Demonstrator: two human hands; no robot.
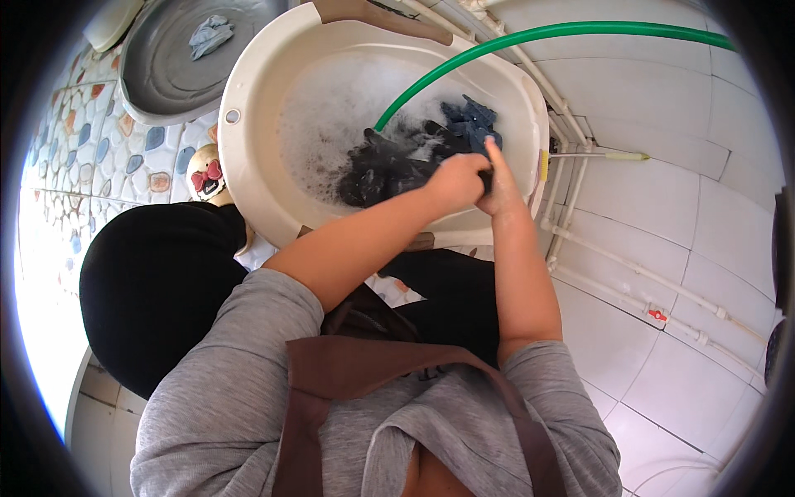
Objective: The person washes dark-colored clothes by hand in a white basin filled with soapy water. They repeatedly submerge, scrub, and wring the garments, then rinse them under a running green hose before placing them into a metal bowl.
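Both hands meet above the near right side of a cream plastic tub (254, 186). My left hand (456, 180) is curled in a fist on a piece of dark wet fabric (487, 181). My right hand (502, 189) grips the same fabric, its thumb pointing up; most of the piece is hidden between the hands. Below them, a heap of black wet cloth (379, 171) lies in sudsy water (323, 105). A dark blue-grey cloth (469, 121) is bunched just beyond my hands. A green hose (509, 40) arches over the tub, its end at the black cloth.
A grey basin (168, 93) holding a light blue cloth (211, 36) stands at the upper left. White pipes (621, 258) with a red-handled valve (657, 315) run along the tiled wall on the right. A yellow-handled brush (612, 156) lies by the tub's right rim.
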